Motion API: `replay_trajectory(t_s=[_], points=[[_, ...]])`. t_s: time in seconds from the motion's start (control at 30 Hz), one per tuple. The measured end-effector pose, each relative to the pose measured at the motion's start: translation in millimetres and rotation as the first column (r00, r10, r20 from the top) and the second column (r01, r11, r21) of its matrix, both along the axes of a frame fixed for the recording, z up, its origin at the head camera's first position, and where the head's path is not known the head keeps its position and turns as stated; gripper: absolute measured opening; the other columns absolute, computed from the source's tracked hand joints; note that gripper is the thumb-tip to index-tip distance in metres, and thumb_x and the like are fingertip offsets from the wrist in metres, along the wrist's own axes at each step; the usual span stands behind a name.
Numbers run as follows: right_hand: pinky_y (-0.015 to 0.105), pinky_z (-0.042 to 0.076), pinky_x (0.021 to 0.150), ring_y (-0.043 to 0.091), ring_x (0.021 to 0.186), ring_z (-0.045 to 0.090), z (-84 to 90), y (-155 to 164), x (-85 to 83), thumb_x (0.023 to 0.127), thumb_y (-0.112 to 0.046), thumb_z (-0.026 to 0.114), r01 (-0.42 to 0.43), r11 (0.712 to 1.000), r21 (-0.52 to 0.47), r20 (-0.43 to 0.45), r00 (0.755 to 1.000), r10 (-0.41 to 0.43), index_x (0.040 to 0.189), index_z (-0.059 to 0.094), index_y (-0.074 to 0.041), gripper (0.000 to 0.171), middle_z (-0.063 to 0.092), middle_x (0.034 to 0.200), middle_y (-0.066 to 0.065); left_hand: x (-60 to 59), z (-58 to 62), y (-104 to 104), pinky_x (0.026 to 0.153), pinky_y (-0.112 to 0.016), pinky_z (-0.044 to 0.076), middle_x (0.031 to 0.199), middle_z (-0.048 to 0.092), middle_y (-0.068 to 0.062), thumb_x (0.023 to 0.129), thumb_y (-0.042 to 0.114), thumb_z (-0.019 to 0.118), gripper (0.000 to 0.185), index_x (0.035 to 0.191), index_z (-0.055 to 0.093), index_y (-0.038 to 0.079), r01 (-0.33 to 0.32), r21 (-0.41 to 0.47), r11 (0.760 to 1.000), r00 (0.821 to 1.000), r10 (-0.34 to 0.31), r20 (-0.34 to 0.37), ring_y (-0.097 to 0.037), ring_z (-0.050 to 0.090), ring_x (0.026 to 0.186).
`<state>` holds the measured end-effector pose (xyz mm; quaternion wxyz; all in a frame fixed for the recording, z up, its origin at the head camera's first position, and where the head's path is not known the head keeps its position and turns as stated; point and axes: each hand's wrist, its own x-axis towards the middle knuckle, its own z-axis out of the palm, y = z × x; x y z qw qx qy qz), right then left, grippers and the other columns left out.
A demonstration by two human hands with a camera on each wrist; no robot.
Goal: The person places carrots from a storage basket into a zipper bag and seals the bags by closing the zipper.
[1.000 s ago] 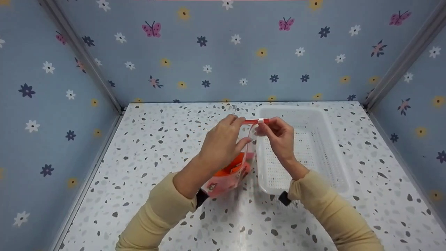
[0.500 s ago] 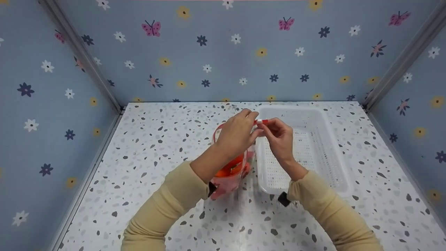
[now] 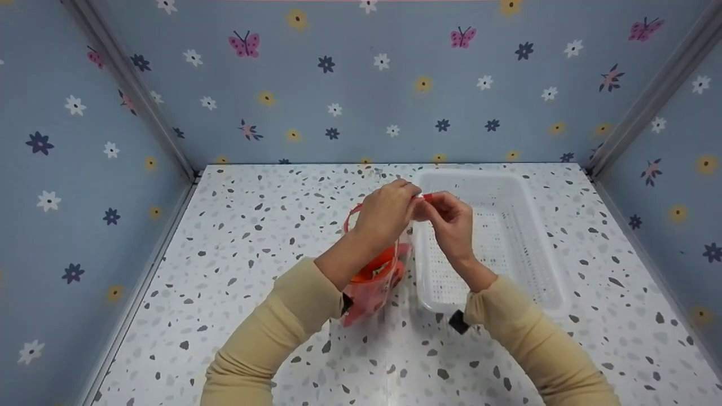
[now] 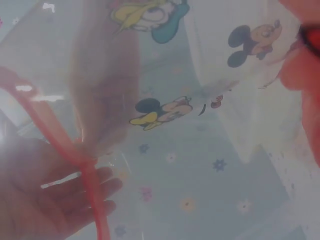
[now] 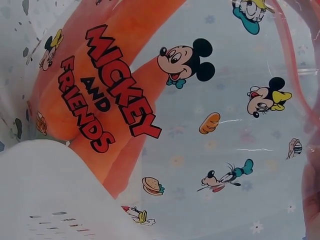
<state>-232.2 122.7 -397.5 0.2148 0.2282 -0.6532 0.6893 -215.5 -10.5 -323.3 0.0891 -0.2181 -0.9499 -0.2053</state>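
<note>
A clear zipper bag (image 5: 230,150) with cartoon prints and "Mickey and Friends" lettering has orange-red contents (image 5: 115,105), their kind unclear through the film. In the head view the bag is upright beside the basket, a pinkish-red strap (image 3: 346,221) looping at its top. My right hand (image 3: 456,225) pinches the red end of the zip strip (image 3: 427,197). Close against it, my left hand (image 3: 386,210) holds the strip with thumb and forefinger at the white slider (image 3: 419,195), largely covering it. In the left wrist view a red band (image 4: 55,125) crosses the fingers (image 4: 107,187).
A white perforated plastic basket (image 3: 547,265) stands just right of the bag, partly under my right hand. The speckled white table (image 3: 254,225) is bounded by blue flower-printed walls (image 3: 372,84) at the back and both sides.
My left hand has moved right along the zip strip up to the slider, beside my right hand. The right hand has hardly moved. More of the strap shows at left.
</note>
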Motion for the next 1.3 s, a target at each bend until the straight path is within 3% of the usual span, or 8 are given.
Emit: replay_trajectory(t_s=[0.27,0.5,0.7,1.0,1.3], points=[[0.032,0.051,0.062,0.020,0.068,0.062,-1.0,-0.4,-1.1,0.087,-0.001,0.053,-0.065,0.998,-0.022,0.003,0.998,0.065,0.088,0.058,0.014,0.016,0.063,0.077,0.016,-2.4,-1.3,-2.4,0.078,-0.024,0.047,0.096,0.065,-0.007,0.089,0.013,0.053,0.020,0.103,0.066,0.006,0.022,0.061,0.998,0.999,-0.020,-0.028,-0.017,0.060,0.089],[0.030,0.051,0.060,0.019,0.064,0.062,4.2,1.2,0.1,0.086,0.002,0.053,-0.089,0.993,-0.084,0.087,0.992,0.096,0.085,0.056,0.017,0.015,0.063,0.073,0.012,-2.8,2.0,0.3,0.076,-0.023,0.048,0.089,0.066,-0.005,0.090,0.014,0.051,0.020,0.099,0.068,0.008,0.008,-0.013,1.000,1.000,-0.008,-0.022,-0.016,0.060,0.082],[0.028,0.051,0.058,0.018,0.061,0.061,3.6,4.3,0.5,0.086,0.004,0.052,-0.079,0.993,-0.083,0.086,0.993,0.086,0.084,0.055,0.018,0.014,0.063,0.072,0.011,-0.9,4.7,1.4,0.075,-0.023,0.048,0.089,0.066,-0.005,0.090,0.017,0.053,0.021,0.101,0.068,0.009,0.003,-0.081,0.997,1.000,-0.002,0.007,-0.016,0.060,0.080],[0.029,0.052,0.059,0.018,0.060,0.061,1.4,12.0,-1.6,0.086,0.001,0.053,-0.093,0.992,-0.087,0.091,0.991,0.101,0.087,0.056,0.017,0.016,0.065,0.074,0.011,4.4,2.5,-10.9,0.075,-0.026,0.048,0.086,0.066,-0.006,0.088,0.021,0.055,0.021,0.097,0.069,0.008,0.024,-0.096,0.995,1.000,-0.022,0.022,-0.018,0.060,0.080],[0.030,0.051,0.058,0.020,0.058,0.061,-2.1,17.8,-7.8,0.086,0.001,0.054,-0.102,0.991,-0.086,0.096,0.989,0.110,0.087,0.056,0.017,0.016,0.056,0.074,0.032,15.6,-1.4,-31.0,0.068,-0.027,0.048,0.085,0.066,-0.004,0.088,0.019,0.056,0.019,0.098,0.069,0.008,-0.001,-0.078,0.997,0.998,0.005,0.055,-0.016,0.058,0.075]])
